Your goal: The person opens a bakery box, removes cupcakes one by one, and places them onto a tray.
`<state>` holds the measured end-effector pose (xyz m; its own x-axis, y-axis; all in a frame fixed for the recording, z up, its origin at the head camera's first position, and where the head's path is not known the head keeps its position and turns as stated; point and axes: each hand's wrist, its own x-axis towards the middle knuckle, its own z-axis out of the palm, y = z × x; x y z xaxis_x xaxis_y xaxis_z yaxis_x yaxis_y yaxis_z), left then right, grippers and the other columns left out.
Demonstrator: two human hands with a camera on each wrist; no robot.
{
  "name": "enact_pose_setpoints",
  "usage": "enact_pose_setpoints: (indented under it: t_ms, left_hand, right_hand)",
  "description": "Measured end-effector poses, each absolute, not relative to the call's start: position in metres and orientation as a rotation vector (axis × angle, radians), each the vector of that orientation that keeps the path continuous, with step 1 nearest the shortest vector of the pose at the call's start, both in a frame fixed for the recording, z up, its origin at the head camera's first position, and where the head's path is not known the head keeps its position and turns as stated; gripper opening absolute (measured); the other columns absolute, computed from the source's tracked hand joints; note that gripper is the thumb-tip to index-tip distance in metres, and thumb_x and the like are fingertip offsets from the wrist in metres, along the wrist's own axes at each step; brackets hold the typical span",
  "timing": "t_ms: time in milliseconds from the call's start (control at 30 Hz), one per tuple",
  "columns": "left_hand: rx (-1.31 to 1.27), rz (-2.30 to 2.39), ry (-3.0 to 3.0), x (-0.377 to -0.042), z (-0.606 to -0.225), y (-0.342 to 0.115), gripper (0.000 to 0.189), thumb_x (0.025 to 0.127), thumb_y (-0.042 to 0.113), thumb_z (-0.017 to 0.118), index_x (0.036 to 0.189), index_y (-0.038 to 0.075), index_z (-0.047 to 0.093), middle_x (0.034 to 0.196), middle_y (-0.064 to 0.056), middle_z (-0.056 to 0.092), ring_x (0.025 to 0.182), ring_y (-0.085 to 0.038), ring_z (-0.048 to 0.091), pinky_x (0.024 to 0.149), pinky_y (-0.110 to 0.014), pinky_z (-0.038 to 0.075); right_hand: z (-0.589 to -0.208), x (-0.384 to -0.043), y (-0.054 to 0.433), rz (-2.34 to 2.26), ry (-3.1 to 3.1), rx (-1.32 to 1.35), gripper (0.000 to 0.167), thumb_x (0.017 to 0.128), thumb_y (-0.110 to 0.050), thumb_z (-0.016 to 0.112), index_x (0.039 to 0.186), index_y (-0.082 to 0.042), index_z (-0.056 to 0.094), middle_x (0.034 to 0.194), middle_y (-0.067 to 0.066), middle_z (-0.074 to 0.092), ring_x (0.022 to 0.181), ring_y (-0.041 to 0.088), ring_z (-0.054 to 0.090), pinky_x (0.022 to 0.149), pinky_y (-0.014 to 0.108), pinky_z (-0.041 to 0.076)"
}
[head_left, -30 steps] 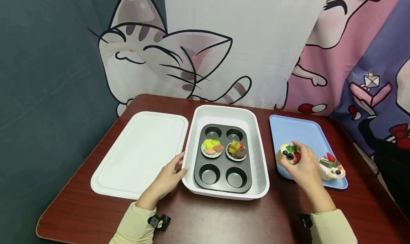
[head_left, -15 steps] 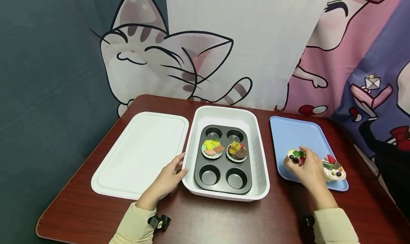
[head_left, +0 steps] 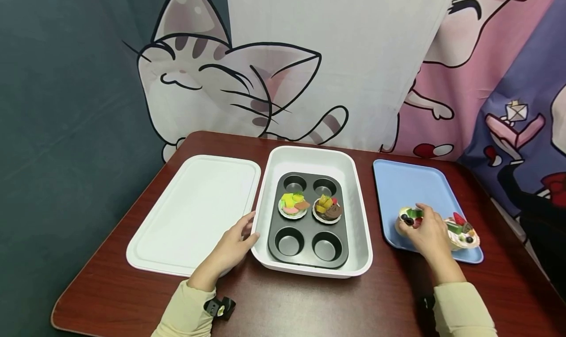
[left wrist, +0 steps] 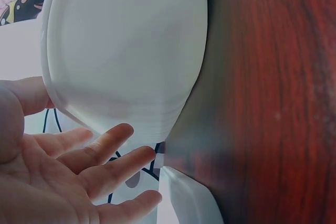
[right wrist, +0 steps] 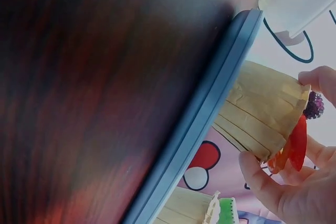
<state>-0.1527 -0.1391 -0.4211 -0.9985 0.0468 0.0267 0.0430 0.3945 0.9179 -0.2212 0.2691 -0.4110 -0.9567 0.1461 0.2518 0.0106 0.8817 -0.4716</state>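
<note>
My right hand (head_left: 431, 238) holds a toy cupcake (head_left: 404, 220) topped with berries and a green piece, low over the front part of the blue tray (head_left: 411, 184). In the right wrist view, thumb and fingers span the upper edge of its pale pleated cup (right wrist: 262, 106). A second fruit-topped cupcake (head_left: 462, 239) sits on the tray just right of that hand. My left hand (head_left: 232, 244) rests at the left rim of a white bin (head_left: 360, 251). Its thumb lies by the rim and its fingers are spread loosely, as the left wrist view shows.
Inside the bin lies a dark muffin pan (head_left: 307, 243). Its middle row holds a yellow-topped cupcake (head_left: 292, 204) and a brown-topped one (head_left: 329, 210); its other cups are bare. A flat white tray (head_left: 194, 214) lies left of the bin. Printed cloth (head_left: 353, 57) hangs behind the table.
My right hand has moved right and toward the tray's front with the cupcake, stopping beside the second cupcake; it barely shifts in the last half second. My left hand has stayed at the bin.
</note>
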Motion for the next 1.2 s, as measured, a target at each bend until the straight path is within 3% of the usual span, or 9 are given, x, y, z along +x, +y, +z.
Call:
enact_pose_setpoints:
  t_ms: [233,467,1200]
  left_hand:
    - [0.093,1.696,2.637,-0.152,-0.420,-0.139,0.052,0.085,0.008,0.055,0.132,0.004,0.034,0.113,-0.018,0.054,0.104,-0.028,0.050,0.085,-0.042,0.040]
    - [0.096,1.692,2.637,-0.152,-0.420,-0.139,0.052,0.085,0.009,0.055,0.133,0.004,0.033,0.114,-0.019,0.053,0.105,-0.029,0.050,0.085,-0.043,0.039]
    - [0.107,1.700,2.632,-0.152,-0.419,-0.139,0.051,0.085,0.008,0.054,0.132,0.004,0.034,0.112,-0.018,0.054,0.103,-0.027,0.051,0.085,-0.042,0.039]
  right_hand:
    - [-0.409,-0.222,0.270,0.682,-2.767,-0.098,0.068,0.072,-0.026,0.067,0.123,0.006,0.036,0.109,0.035,0.040,0.097,0.050,0.035,0.080,0.057,0.028]
    - [-0.397,-0.222,0.264,0.676,-2.676,-0.013,0.069,0.072,-0.025,0.066,0.125,0.007,0.035,0.115,0.036,0.036,0.105,0.047,0.030,0.091,0.055,0.015]
    - [-0.373,-0.216,0.228,0.682,-2.688,0.108,0.066,0.073,-0.024,0.067,0.126,0.002,0.038,0.118,0.033,0.037,0.104,0.051,0.030,0.083,0.058,0.024]
